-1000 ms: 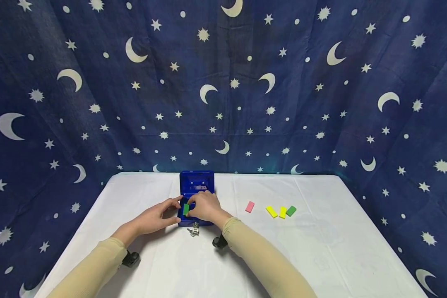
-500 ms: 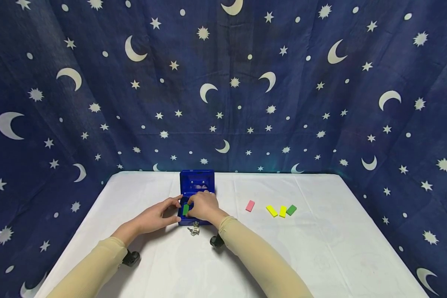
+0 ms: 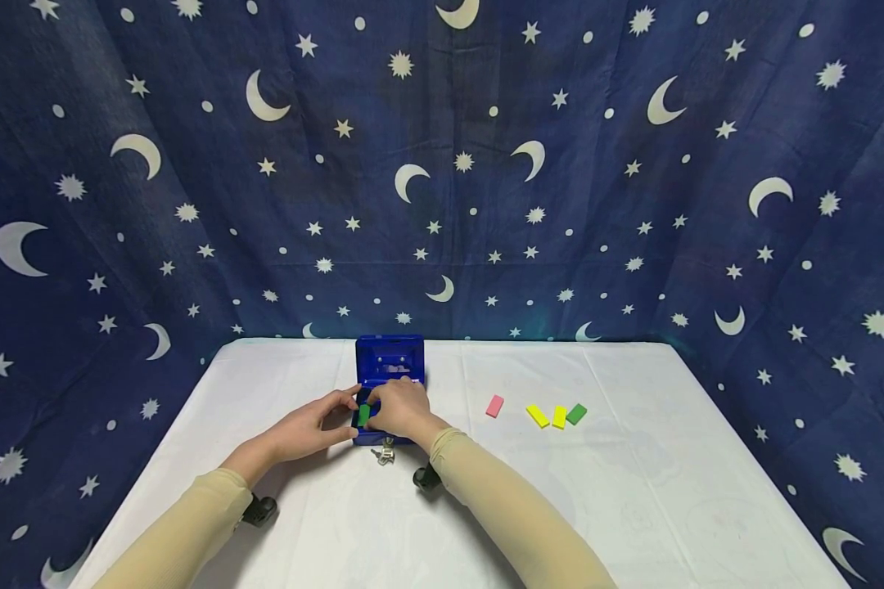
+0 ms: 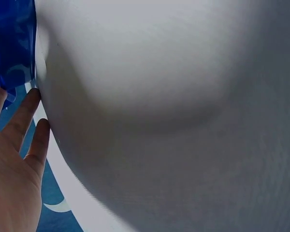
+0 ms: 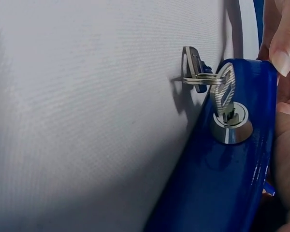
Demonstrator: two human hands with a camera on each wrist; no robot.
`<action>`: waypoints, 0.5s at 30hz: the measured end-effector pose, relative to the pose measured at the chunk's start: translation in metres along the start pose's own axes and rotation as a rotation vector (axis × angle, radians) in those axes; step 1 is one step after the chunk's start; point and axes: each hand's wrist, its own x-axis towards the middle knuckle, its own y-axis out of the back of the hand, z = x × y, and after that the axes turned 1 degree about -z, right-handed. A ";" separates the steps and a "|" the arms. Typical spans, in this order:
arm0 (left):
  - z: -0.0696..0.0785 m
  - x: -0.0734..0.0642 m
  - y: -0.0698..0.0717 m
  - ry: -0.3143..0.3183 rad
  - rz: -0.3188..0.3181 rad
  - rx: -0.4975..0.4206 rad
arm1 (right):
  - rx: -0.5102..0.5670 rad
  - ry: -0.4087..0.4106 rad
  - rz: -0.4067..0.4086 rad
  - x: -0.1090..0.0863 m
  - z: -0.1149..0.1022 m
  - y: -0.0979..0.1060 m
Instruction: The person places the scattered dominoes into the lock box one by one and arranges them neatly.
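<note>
Box: glossy blue, lid raised, lower centre of frame
Block: green, oblong, at box's left
Right grip: pinching block
Left grip: spread, touching box

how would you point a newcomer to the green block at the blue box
On the white table stands an open blue box. At its opening, the right hand pinches the green block. Being held sets it apart: the other visible green block lies beside a yellow one.

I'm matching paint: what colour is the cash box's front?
Deep blue; the cash box's front shows best in the right wrist view.
</note>
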 end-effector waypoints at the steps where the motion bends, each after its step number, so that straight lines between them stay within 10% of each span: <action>1: 0.000 0.000 0.000 0.000 -0.001 -0.002 | 0.001 0.002 0.000 0.000 0.000 0.000; 15: 0.000 0.000 0.000 0.013 -0.005 -0.004 | -0.013 0.012 0.018 0.000 0.000 -0.002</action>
